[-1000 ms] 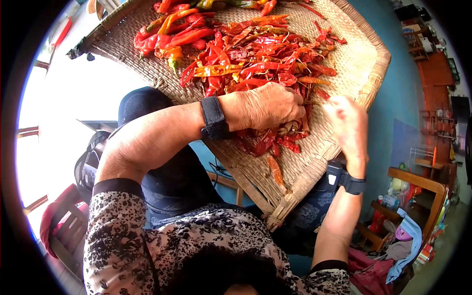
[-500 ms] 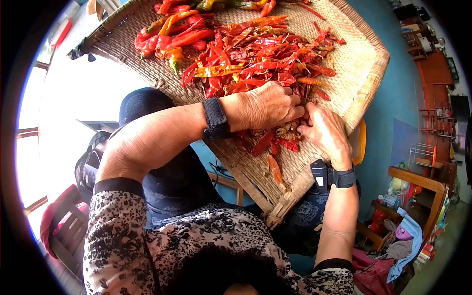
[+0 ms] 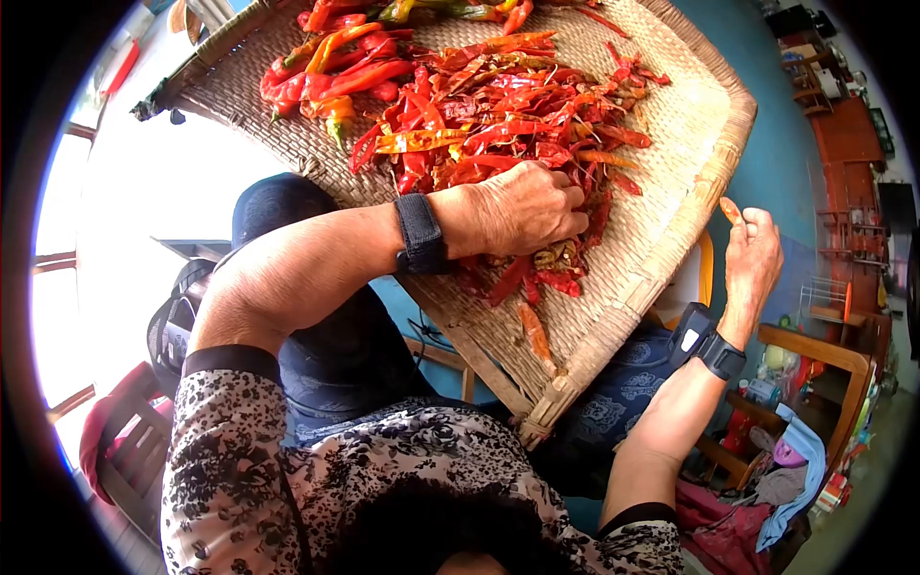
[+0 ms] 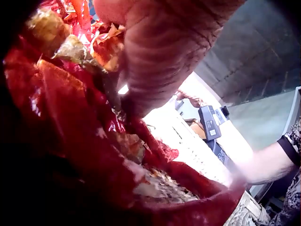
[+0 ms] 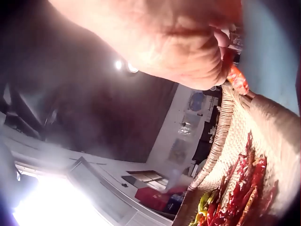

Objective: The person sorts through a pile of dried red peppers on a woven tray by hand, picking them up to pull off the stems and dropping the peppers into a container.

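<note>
My left hand (image 3: pixel 532 206) is curled low over the near side of a heap of dried red chili peppers (image 3: pixel 517 105). It grips some of them, their undersides hidden by the knuckles; in the left wrist view wrinkled red chili peppers (image 4: pixel 70 117) lie close around the fingers. Beyond the right edge of a woven tray (image 3: pixel 704 125), my right hand (image 3: pixel 754 254) pinches one small orange-red chili pepper (image 3: pixel 731 211) between thumb and fingers. That chili pepper's tip (image 5: pixel 238 80) pokes out past the hand in the right wrist view.
Fresher, plump red peppers (image 3: pixel 359 75) lie at the tray's far left. A single orange chili pepper (image 3: pixel 537 335) rests near the close corner. Below the right edge shows a yellow-rimmed container (image 3: pixel 707 268). A wooden chair (image 3: pixel 824 364) with cloths stands to the right.
My right hand came in beside the left at the heap, then swung out right past the tray edge with a chili pepper. My left hand has stayed in place.
</note>
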`<action>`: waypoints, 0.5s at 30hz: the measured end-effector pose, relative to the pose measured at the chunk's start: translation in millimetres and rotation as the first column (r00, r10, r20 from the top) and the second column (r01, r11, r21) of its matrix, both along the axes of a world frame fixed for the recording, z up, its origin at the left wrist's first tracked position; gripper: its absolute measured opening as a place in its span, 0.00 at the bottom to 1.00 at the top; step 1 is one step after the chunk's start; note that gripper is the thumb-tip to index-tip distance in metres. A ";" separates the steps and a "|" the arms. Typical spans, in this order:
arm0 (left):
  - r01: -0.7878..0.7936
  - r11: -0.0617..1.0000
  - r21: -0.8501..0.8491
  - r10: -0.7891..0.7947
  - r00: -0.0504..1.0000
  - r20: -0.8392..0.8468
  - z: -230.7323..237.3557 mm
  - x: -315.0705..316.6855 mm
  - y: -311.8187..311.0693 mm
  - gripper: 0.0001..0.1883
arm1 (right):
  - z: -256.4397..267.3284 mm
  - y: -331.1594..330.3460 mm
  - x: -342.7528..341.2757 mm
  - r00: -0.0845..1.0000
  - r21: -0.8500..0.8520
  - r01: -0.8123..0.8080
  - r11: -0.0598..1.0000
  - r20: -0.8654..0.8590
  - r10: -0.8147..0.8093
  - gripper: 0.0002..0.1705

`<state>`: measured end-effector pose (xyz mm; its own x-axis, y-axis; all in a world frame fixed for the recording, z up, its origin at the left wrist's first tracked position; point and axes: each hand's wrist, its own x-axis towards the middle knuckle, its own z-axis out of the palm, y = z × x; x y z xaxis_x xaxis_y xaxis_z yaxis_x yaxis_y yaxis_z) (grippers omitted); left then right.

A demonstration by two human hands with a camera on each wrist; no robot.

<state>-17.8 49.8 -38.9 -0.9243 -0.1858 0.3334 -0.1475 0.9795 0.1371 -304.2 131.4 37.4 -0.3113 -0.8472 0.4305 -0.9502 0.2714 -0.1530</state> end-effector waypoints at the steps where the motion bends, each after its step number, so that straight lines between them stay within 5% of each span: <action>1: 0.003 1.000 0.000 -0.003 1.000 0.000 0.0 0.1 -0.3 0.07 | -4.1 -0.6 -3.7 0.988 -0.031 0.008 0.999 -0.151 -0.012 0.12; 4: 0.014 1.000 0.015 -0.015 1.000 0.018 -0.9 -0.6 -1.2 0.07 | -9.5 -6.1 26.2 0.933 -0.061 -0.254 0.965 0.248 0.262 0.11; 8: -0.022 1.000 -0.015 0.022 1.000 0.005 -2.8 -1.6 -0.6 0.06 | -17.6 -10.4 79.9 0.742 0.179 -0.633 0.753 0.421 0.523 0.12; 12: -0.035 0.999 -0.024 0.035 0.999 0.003 -1.9 -1.2 -1.3 0.05 | -38.6 -16.5 83.4 0.758 0.385 -0.645 0.660 0.209 0.618 0.11; 15: -0.037 0.999 -0.024 0.037 0.999 0.013 -1.9 -0.4 -2.2 0.06 | -42.0 -21.3 84.9 0.777 0.394 -0.610 0.687 0.129 0.616 0.07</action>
<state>-18.2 47.6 -40.8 -0.9215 -0.2118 0.3254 -0.1851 0.9764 0.1113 -219.4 110.1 -4.5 0.3413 -0.9398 0.0174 -0.9277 -0.3397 -0.1546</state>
